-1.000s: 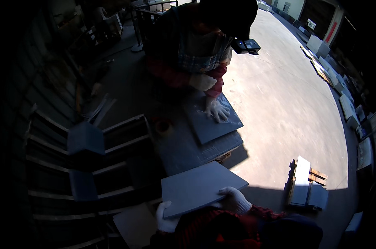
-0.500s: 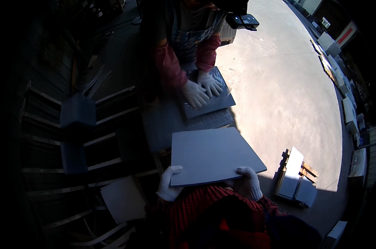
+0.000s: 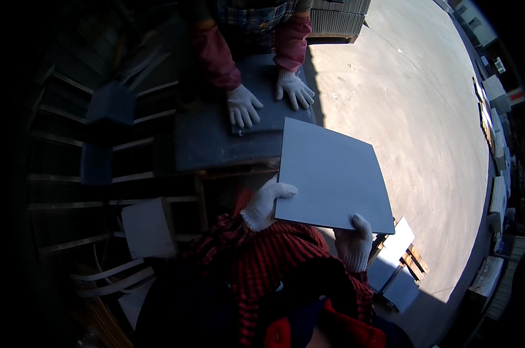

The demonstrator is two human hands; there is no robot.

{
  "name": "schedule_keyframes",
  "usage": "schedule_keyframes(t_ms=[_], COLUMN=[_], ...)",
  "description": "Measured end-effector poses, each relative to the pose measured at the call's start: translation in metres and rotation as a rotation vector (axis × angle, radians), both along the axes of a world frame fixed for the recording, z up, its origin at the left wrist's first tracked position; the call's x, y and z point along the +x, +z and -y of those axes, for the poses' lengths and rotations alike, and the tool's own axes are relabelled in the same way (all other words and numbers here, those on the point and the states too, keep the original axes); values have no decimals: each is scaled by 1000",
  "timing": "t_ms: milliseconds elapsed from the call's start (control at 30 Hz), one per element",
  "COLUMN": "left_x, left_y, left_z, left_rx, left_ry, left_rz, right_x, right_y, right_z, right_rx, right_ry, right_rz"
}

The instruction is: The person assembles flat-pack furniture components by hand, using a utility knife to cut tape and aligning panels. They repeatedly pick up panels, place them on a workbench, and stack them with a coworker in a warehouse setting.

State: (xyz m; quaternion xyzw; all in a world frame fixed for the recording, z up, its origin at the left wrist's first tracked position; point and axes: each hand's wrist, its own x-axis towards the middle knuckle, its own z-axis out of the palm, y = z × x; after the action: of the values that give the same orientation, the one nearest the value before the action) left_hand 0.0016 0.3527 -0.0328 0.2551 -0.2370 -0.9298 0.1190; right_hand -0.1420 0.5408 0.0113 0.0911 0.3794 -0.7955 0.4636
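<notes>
A thin, flat grey rectangular slab (image 3: 335, 177) is held tilted in front of me, clear of the worktable. At its lower left corner, my left hand (image 3: 265, 206), in a white knit glove, grips the edge with the thumb on top. My right hand (image 3: 353, 246), gloved alike, pinches the lower edge near the right corner; its other fingers are mostly hidden below. Across from me, a co-worker's two white-gloved hands (image 3: 243, 108) lie spread on a dark slab (image 3: 271, 116) on the worktable (image 3: 216, 153).
To the lower right, panels lean by a wooden pallet (image 3: 414, 261). Slatted racks with dark blocks (image 3: 109, 104) stand left, near a pale board (image 3: 148, 228). A grey crate (image 3: 338, 23) sits behind the co-worker. Stacked slabs (image 3: 494, 98) line the far right.
The slab in my hands has swung rightward and turned, its left edge now off the table. The co-worker's hands have moved apart. My view has shifted too.
</notes>
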Motion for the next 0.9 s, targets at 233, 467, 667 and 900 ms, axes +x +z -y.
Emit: schedule_keyframes(t_ms=[233,467,667,900], left_x=[-14,-8,-31,-15], left_y=[-71,-134,-149,-221], left_z=[23,128,178,172], left_rx=[-121,-1456,-1785,-1752], left_ry=[106,-374,-825,-396], left_rz=[-22,821,943,725], right_x=[-24,-28,-13,-12], right_y=[-20,-54,-35,-49], right_z=[9,42,117,186], right_rx=[-49,34,37,43], right_ry=[-26,19,53,72], right_rz=[118,73,111,90])
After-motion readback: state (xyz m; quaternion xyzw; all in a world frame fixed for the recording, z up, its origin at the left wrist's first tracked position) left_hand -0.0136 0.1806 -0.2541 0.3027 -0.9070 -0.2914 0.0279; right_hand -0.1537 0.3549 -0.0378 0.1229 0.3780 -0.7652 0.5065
